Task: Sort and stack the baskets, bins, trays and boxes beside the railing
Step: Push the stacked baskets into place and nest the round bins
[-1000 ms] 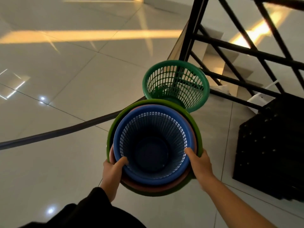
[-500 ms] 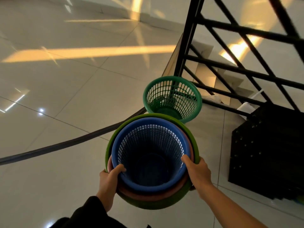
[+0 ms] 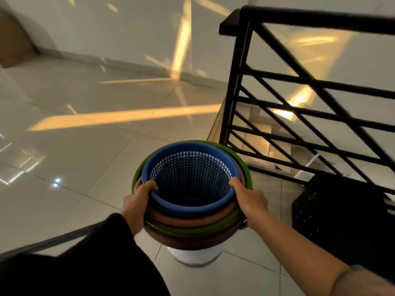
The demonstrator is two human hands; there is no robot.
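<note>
I carry a nested stack of round baskets in front of me. A blue mesh basket [image 3: 190,178] sits innermost, inside a pinkish-brown rim [image 3: 181,217], a green rim [image 3: 192,228] and a dark brown outer one [image 3: 188,240]. A white bin [image 3: 194,256] shows below the stack; whether it touches is unclear. My left hand [image 3: 139,201] grips the stack's left rim, thumb over the blue edge. My right hand [image 3: 249,197] grips the right rim the same way.
A black metal railing [image 3: 237,92] stands to the right, with stairs going down behind it. A black perforated crate [image 3: 342,212] sits on the floor at the right. A dark strip [image 3: 53,240] crosses the glossy tiles at lower left.
The stack has risen and my view has tilted up toward the wall. The green mesh basket on the floor by the railing post is no longer in sight.
</note>
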